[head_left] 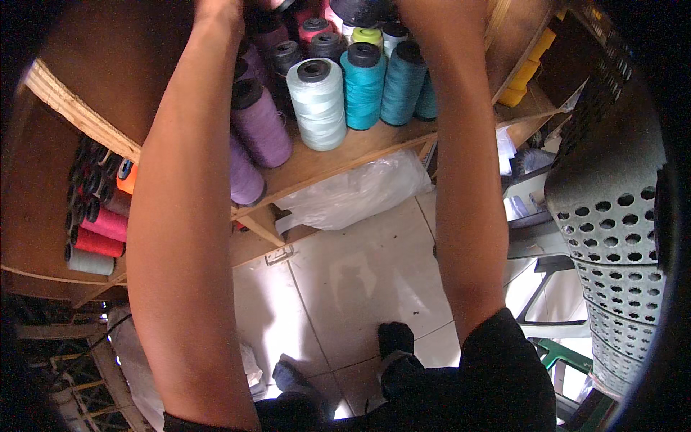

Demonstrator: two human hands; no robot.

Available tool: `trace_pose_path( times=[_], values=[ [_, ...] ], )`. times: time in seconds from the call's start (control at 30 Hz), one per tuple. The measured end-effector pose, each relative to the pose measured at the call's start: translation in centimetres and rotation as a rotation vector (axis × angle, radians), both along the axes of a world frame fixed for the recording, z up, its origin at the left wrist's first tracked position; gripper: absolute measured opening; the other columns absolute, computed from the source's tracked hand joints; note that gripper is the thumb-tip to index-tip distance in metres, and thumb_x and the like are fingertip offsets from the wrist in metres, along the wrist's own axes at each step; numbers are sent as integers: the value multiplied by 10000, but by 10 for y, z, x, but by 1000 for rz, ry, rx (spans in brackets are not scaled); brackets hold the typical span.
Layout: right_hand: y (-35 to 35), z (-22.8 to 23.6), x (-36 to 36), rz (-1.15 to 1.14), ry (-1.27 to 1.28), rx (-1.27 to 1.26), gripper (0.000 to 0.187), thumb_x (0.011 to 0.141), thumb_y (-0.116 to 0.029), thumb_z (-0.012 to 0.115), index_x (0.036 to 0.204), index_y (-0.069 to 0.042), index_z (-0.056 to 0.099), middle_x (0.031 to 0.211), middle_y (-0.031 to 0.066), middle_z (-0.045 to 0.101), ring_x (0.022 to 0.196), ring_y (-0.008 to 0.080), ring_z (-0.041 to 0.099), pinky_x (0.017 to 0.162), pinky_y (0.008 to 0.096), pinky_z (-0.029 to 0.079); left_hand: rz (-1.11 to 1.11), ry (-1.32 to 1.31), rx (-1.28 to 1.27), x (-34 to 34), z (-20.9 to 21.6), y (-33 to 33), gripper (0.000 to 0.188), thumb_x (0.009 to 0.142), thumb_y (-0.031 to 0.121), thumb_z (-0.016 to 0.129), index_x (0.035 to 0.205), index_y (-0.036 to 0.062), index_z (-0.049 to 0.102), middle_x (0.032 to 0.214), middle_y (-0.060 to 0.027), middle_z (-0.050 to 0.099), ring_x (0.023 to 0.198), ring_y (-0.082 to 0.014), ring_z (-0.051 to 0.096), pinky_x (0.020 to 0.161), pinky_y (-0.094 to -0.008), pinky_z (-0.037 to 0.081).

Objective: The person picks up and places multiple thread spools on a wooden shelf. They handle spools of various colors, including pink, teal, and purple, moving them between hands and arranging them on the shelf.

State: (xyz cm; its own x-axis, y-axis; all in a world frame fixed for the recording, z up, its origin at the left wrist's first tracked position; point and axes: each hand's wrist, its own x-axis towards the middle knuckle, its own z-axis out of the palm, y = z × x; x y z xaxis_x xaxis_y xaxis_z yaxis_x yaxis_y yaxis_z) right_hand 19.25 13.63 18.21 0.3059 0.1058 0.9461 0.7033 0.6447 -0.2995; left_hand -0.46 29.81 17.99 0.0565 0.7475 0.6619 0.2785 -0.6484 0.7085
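Head view looks down past two bare arms that reach up to a wooden shelf point(338, 155) full of big thread spools. Both arms go to the very top of the picture, so the hands are mostly cut off.

Only the wrist end of the left hand point(219, 11) shows at the top edge. It is right beside a dark spool point(263, 25) at the back of the shelf. You cannot tell if it is holding that spool or if its fingers are wide or closed.

You cannot see the right hand at all. Its arm goes up past a dark teal spool point(402, 83), just next to it.

In front of the arms, between them, stand a pale mint spool point(318, 104) and a bright teal spool point(363, 86). They touch side by side near the shelf's front edge. Two purple spools point(260, 126) sit close to the left arm.

Under the shelf lies a clear plastic bag point(356, 194) on the pale tiled floor point(360, 281). A grey chair back with round holes point(612, 216) is off to the right. More spools, pink and red ones point(101, 230), lie on their sides low on the left.
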Motion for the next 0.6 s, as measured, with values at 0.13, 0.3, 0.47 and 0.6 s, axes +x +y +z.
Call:
trace_pose_path(
  times=[0.13, 0.3, 0.47, 0.6],
  values=[
    [-25, 6, -12, 395, 264, 47, 443, 844, -126, 851, 1179, 43, 618, 1087, 133, 674, 962, 182, 664, 850, 293, 546, -5, -10, 3, 1, 6, -12, 114, 808, 71, 720, 912, 42, 684, 826, -66, 674, 761, -232, 646, 634, -365, 514],
    [-43, 6, -2, 288, 336, -38, 405, 841, -106, 846, 1172, 42, 666, 1036, 109, 689, 908, 161, 661, 809, 280, 544, 1, -17, -1, 1, 3, -19, 147, 799, 73, 737, 928, 36, 678, 837, -63, 671, 773, -229, 644, 646, -365, 514],
    [-67, -7, 12, 324, 332, -138, 223, 929, -129, 726, 1106, 3, 692, 1009, 63, 682, 877, 118, 632, 745, 236, 496, -12, -14, -12, 5, 5, -25, 180, 790, 74, 754, 944, 30, 672, 849, -61, 667, 786, -227, 641, 659, -365, 515],
    [-98, -1, 9, 438, 326, -249, 120, 930, -92, 665, 1004, -7, 706, 856, 43, 685, 754, 102, 616, 675, 232, 464, -8, -18, -21, 4, 7, -32, 207, 783, 75, 768, 957, 25, 667, 858, -59, 664, 797, -224, 639, 669, -365, 515]
  ],
)
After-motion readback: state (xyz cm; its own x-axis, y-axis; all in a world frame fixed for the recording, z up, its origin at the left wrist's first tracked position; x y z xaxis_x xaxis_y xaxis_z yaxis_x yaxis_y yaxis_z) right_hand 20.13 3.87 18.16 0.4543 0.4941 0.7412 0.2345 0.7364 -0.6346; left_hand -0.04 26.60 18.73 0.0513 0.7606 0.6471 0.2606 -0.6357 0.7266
